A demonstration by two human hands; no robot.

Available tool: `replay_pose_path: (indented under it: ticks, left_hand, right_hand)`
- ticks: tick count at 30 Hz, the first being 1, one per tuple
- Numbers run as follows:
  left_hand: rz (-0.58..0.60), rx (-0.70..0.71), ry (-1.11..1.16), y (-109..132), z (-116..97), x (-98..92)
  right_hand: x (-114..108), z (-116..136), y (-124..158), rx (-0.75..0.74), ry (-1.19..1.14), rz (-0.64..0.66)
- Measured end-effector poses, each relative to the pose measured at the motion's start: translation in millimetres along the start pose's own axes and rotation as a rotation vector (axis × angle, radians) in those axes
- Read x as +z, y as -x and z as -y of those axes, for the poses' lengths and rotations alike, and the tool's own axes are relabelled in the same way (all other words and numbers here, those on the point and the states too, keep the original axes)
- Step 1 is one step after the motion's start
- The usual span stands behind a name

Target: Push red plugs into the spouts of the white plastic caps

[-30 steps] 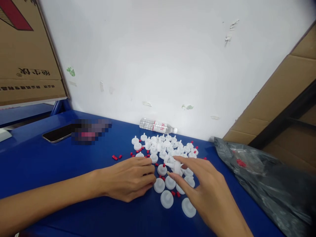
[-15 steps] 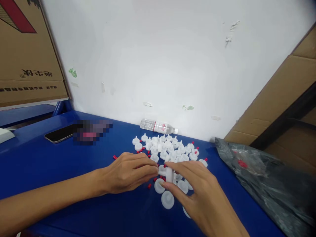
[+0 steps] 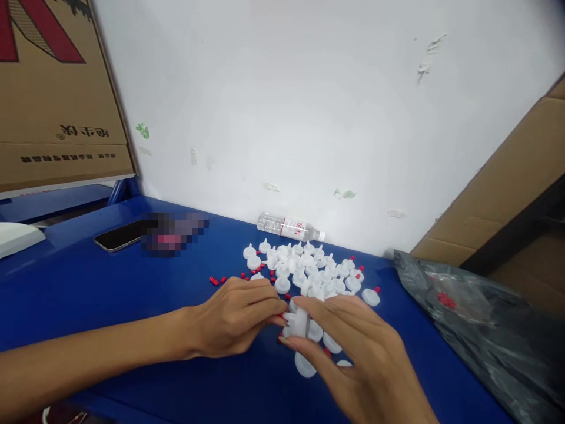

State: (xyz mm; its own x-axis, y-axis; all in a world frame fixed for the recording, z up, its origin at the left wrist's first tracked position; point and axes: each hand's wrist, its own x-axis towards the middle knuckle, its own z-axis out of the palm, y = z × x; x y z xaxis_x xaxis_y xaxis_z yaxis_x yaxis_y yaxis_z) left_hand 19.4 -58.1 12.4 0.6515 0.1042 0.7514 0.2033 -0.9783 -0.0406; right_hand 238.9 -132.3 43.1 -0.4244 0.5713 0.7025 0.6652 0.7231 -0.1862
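Blue table [image 3: 110, 306]: our right hand [image 3: 353, 353] pinches 1 white disc [image 3: 301, 321] just above it, our left hand [image 3: 233, 318] pressed fingertips-together at its stem. Most of the pile [image 3: 304, 268] sits bare; red caps [image 3: 214, 281] lie loose.

Head-worn view, forward and down, close over blue table [image 3: 110, 300], facing white wall [image 3: 309, 106]

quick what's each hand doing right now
left hand: fingers pinched shut at the white plastic part; whether they hold anything cannot be told
right hand: closed on the white plastic part, thumb and fingers gripping it
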Motion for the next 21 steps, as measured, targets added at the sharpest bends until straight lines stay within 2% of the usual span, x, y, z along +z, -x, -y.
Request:
replay_pose_path:
  ticks: [7,10,12,15,18,21]
  left_hand:
    - [0.058,0.021,-0.015,-1,3,2.0]
    - [0.071,0.057,-0.043,-2,3,4.7]
    - [0.104,0.037,-0.065,-2,3,4.6]
    - [0.213,-0.022,-0.100,-1,4,1.8]
    - [0.344,-0.037,-0.093,0,6,-0.8]
    - [0.420,-0.013,-0.051,0,6,-0.5]
  right_hand:
    - [0,0,-1,-0.011,0.074,0.055]
    - [-9,-8,3,0.018,0.120,0.156]
    - [-20,-21,11,0.033,0.178,0.168]
    - [-40,-48,30,0.190,0.330,0.117]
    - [-58,-74,49,0.384,0.378,0.147]
    - [-66,-91,60,0.436,0.378,0.145]
